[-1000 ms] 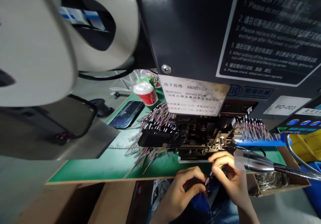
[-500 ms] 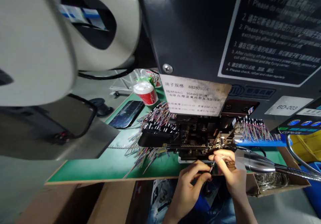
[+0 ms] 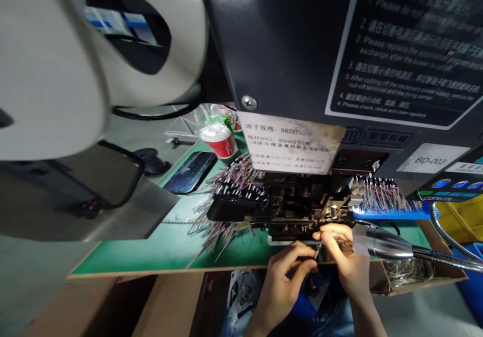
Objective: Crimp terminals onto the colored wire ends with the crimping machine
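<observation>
My left hand (image 3: 289, 274) and my right hand (image 3: 346, 259) are close together in front of the crimping machine (image 3: 281, 50). Between them is a short thin cable (image 3: 318, 250) with a dark sleeve and a pale part. Thumb and forefinger of my left hand pinch its lower end. My right fingers are closed on its upper end, just below the lit metal tooling (image 3: 332, 211); the fingers hide the fine wires there. Whether a wire tip touches the tooling cannot be seen.
A flexible lamp (image 3: 388, 244) reaches in beside my right hand. Bundles of coloured wires (image 3: 226, 231) lie left on the green table (image 3: 132, 256), with more in a blue tray (image 3: 400, 215). A phone (image 3: 191, 171) and a red cup (image 3: 222, 143) stand behind.
Both hands keep their grip on the cable and hardly move. The camera view has shifted slightly, so the machine appears a little further left.
</observation>
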Demonstrator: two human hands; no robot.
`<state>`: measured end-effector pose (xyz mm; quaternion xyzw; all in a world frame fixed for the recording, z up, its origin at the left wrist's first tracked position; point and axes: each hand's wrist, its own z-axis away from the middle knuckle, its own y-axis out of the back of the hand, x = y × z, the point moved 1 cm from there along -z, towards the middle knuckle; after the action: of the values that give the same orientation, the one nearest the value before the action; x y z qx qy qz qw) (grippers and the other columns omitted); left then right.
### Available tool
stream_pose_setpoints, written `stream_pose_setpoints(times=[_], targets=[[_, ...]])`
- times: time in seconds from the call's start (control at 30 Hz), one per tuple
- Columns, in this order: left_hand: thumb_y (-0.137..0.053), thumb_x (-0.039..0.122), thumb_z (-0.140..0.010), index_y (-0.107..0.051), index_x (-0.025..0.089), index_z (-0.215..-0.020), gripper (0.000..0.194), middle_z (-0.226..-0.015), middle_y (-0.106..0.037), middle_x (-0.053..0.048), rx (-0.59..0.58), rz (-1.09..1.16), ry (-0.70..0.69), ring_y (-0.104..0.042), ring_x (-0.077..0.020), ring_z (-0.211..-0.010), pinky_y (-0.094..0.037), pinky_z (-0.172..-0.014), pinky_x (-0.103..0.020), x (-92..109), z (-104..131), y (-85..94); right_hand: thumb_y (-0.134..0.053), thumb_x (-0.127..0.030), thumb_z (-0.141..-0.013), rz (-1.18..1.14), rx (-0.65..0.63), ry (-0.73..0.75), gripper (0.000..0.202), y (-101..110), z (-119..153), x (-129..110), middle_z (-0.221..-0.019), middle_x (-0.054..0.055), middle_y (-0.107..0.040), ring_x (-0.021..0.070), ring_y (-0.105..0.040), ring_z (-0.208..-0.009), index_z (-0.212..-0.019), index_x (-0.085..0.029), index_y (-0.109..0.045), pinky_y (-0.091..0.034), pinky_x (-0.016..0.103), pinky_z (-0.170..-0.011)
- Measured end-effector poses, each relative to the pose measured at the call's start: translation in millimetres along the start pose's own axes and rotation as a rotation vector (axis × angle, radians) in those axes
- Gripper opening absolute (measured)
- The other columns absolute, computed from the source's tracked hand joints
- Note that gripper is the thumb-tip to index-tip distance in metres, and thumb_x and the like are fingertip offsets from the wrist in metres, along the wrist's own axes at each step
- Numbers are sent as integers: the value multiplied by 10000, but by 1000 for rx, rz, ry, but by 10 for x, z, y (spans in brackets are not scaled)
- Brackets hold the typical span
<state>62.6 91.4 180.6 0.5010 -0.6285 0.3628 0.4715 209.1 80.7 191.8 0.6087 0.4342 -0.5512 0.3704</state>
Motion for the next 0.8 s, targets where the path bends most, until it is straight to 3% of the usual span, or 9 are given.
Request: stream_pose_setpoints(times=[0.17, 0.27, 0.33, 0.43, 0.5, 0.6, 0.7, 0.8], targets=[[-671, 132, -915, -784, 222, -893, 146, -845, -758, -13, -19, -43, 10, -741, -147, -702, -611, -643, -155, 16, 3, 33, -758, -417, -941, -3, -48, 38, 185, 50, 21, 39, -908, 61, -847, 239, -777, -794, -980, -244, -812, -636, 361, -763], [-688, 158, -934, -774, 230, -883, 123, -810, -757, -9, -91, -76, 8, -741, -162, -748, -596, -698, -168, 31, 62, 105, -812, -429, -907, -129, -189, 60, 245, 132, 121, 71, -965, 64, -831, 207, -718, -743, -1103, -282, -814, -615, 353, -752], [-714, 234, -956, -765, 234, -885, 87, -807, -744, -15, -144, -64, -9, -734, -180, -790, -591, -741, -192, 27, 130, 133, -847, -429, -881, -274, -309, 33, 359, 192, 208, 107, -928, 49, -803, 171, -654, -675, -1211, -305, -777, -593, 337, -730], [-756, 435, -947, -766, 234, -837, 230, -967, -724, -56, -135, -20, -20, -719, -228, -943, -595, -865, -262, -7, 239, 74, -875, -395, -861, -414, -408, -30, 378, 293, 315, 204, -1038, 50, -776, 154, -663, -741, -1215, -327, -760, -573, 297, -730], [-764, 535, -917, -770, 227, -775, 339, -1079, -693, -81, -82, -29, 8, -699, -250, -1014, -581, -949, -309, -38, 290, -44, -877, -394, -856, -419, -400, -49, 267, 382, 375, 292, -1080, 63, -773, 173, -705, -836, -1089, -291, -798, -579, 286, -759], [-747, 574, -912, -795, 223, -766, 383, -1123, -671, -103, -44, -91, 37, -694, -252, -982, -587, -951, -334, -56, 289, -271, -890, -474, -813, -442, -342, -157, 276, 543, 490, 422, -876, 39, -775, 151, -702, -655, -910, -230, -805, -578, 248, -609], [-737, 516, -931, -816, 236, -812, 315, -1046, -709, -107, -164, -126, -45, -722, -258, -918, -631, -836, -315, 28, 184, -430, -962, -506, -688, -457, -223, -281, 371, 715, 594, 484, -763, 2, -779, 121, -672, -520, -875, -226, -806, -548, 215, -512], [-721, 362, -955, -829, 285, -892, 147, -967, -766, -81, -300, -177, -187, -767, -250, -854, -650, -773, -293, 259, 58, -455, -1003, -550, -560, -394, -109, -252, 449, 910, 576, 471, -658, 16, -785, 170, -724, -542, -795, -213, -822, -565, 238, -528]])
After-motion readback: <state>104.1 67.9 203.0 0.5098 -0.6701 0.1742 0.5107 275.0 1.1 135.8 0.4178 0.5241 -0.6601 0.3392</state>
